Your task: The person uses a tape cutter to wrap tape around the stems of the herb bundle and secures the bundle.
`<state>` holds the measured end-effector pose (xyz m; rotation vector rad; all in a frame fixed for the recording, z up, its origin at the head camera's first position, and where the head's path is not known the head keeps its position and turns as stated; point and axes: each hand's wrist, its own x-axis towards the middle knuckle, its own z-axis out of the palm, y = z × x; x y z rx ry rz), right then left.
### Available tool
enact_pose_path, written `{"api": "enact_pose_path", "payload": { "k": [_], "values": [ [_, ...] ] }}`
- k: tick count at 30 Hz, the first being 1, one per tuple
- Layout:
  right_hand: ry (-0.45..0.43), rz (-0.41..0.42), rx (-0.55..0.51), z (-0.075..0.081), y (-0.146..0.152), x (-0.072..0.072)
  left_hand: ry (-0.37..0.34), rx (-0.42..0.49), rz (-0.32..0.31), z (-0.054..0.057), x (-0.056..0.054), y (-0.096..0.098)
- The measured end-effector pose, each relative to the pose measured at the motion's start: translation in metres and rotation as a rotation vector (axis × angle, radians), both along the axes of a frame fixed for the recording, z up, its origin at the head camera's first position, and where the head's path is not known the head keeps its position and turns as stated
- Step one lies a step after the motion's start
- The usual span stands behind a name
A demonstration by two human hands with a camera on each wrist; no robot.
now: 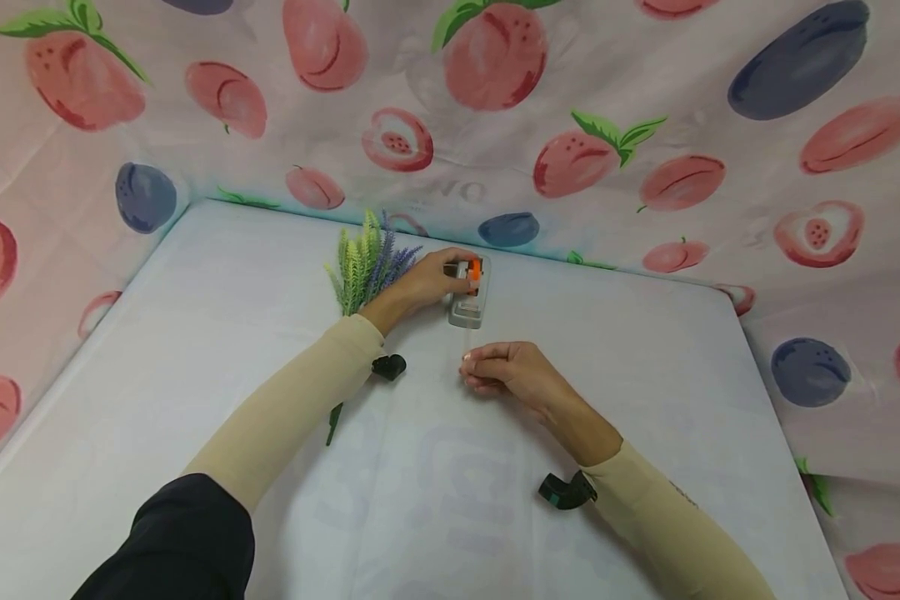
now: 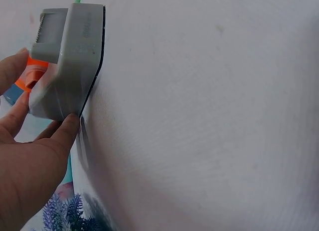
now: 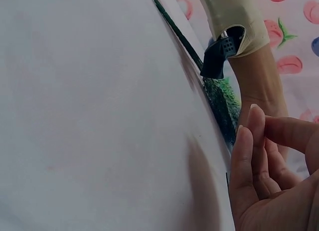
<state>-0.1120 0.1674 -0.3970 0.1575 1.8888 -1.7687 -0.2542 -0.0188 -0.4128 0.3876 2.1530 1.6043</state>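
My left hand (image 1: 426, 281) grips a grey tape dispenser (image 1: 467, 314) near the table's back edge. The left wrist view shows this tape dispenser (image 2: 82, 56) from the side, with fingers about its body and around the orange hub (image 2: 36, 71). A faint clear strip of tape (image 1: 467, 340) runs from its near end toward my right hand (image 1: 516, 373). There, thumb and fingertips pinch the strip's end. In the right wrist view the thumb meets the fingers of that hand (image 3: 271, 171), and the tape itself is hard to make out.
Artificial flowers, green-yellow sprigs (image 1: 356, 265) and purple ones (image 1: 386, 265), lie just left of the left hand, partly under its forearm. Black wrist cameras (image 1: 388, 367) jut from both sleeves. A white-covered table (image 1: 412, 517) meets a fruit-print curtain (image 1: 480, 142) behind.
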Motion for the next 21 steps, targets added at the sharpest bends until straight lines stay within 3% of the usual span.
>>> {"api": "enact_pose_path", "payload": {
  "k": [21],
  "values": [
    [-0.027,0.044,0.032,-0.005,-0.002,0.013,-0.003,0.023,0.002,0.0,0.001,0.0]
  ]
}}
